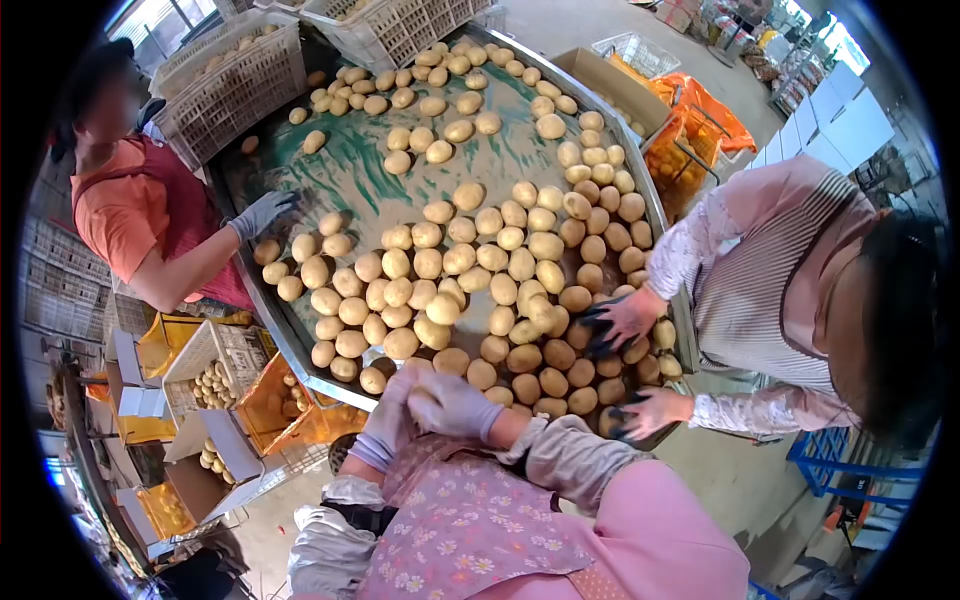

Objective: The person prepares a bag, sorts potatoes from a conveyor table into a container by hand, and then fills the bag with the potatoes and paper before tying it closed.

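My left hand [394,408] and my right hand [452,403], both in pale work gloves, are pressed together above the near edge of the sorting table [300,352]. Their fingers look closed against each other. What lies between them, if anything, is hidden. Just beyond are many potatoes [443,308], lying loose in a broad layer. A potato [451,361] sits right beside my fingertips.
At the left, a co-worker's gloved hand [264,214] reaches over the table. A co-worker's dark-palmed hands [622,322] touch potatoes at the right. Plastic crates [235,95] stand along the far side; an orange-lined basket [690,135] and cardboard boxes [205,480] flank the table.
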Tool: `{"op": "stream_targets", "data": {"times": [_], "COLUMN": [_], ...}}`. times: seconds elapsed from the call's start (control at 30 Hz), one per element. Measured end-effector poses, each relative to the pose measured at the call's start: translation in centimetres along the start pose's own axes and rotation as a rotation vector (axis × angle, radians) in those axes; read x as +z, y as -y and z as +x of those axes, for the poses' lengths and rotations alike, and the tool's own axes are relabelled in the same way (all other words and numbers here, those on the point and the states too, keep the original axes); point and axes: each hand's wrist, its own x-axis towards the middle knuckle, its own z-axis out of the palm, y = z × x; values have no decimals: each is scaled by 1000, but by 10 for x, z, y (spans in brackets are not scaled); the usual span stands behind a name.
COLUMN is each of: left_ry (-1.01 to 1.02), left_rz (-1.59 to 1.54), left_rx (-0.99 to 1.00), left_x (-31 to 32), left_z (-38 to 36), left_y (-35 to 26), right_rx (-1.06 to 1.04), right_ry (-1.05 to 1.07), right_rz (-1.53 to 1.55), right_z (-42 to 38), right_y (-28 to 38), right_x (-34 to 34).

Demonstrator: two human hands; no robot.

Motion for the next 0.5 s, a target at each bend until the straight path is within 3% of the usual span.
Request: {"op": "stream_targets", "data": {"times": [0.03, 0.07, 0.13, 0.17, 0.23, 0.3, 0.33, 0.4, 0.43, 0.5], "left_ry": [-1, -36, -117, -174, -294, -218, -242, -288, -262, -201], "left_rz": [295, 589, 97, 97, 88, 629, 860, 1418, 1348, 1196], "left_rx": [115, 229, 42, 48, 68, 478, 593, 815, 939, 1187], "left_x": [-34, -68, -46, -42, -40, -69, -85, -76, -79, -91], "left_z": [7, 14, -7, -14, -23, -24, -23, -33, -29, -7], "left_y": [17, 35, 19, 14, 6, 16, 17, -1, 2, 10], "right_rx": [-44, -9, -37, -112, 33, 94, 356, 585, 704, 616], "right_ry": [289, 272, -283, -539, -680, -1131, -964, -585, -393, -398], "right_rz": [-42, -535, -224, -70, -1257, -1145, -909, -982, -1014, -934], "right_z": [2, 16, 58, 79, 134, 139, 148, 149, 142, 132], "right_y": [4, 17, -33, -57, -121, -127, -169, -122, -105, -110], "right_x": [-6, -31, -100, -134, -245, -297, -310, -300, -294, -282]}}
